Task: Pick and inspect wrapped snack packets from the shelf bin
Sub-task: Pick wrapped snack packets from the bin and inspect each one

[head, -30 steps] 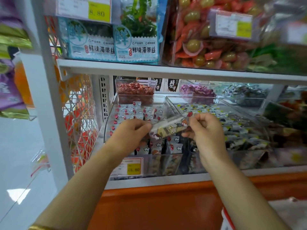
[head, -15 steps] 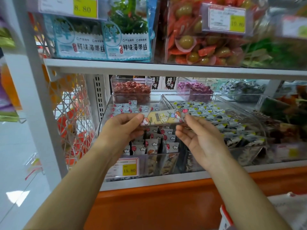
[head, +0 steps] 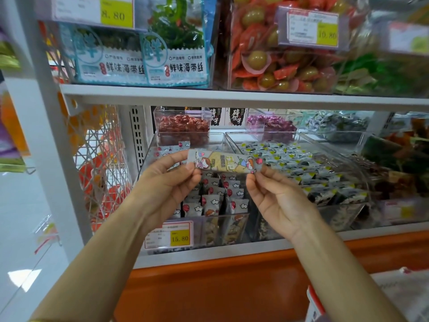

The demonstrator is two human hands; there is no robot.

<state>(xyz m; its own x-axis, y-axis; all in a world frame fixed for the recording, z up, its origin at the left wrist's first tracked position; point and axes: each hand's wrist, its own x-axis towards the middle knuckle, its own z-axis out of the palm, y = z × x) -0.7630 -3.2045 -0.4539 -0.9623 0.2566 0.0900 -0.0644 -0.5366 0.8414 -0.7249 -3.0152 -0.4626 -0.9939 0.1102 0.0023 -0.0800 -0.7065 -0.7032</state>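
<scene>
Above shelf bin [head: 216, 216]: snack packet [head: 225, 162], level, 9 o'clock end pinched in left hand [head: 167, 182], 3 o'clock end in right hand [head: 276, 196]

The upper shelf [head: 232, 98] carries blue-edged seaweed packs [head: 178, 54] beside a clear box of orange-red packets [head: 278, 66] with round green fruit showing through. The green packs [head: 383, 73] further right are too blurred to identify. Two yellow price tags read 8.80 [head: 116, 11] and 10.80 [head: 311, 27]. Below, at the back, a small clear box of red sweets [head: 182, 126] stands apart from a box of purple sweets [head: 271, 125]. A white wire basket [head: 102, 163] sits just beside the white upright [head: 46, 135]. A tag marked 15.80 [head: 168, 234] faces forward above an orange panel [head: 232, 287].
</scene>
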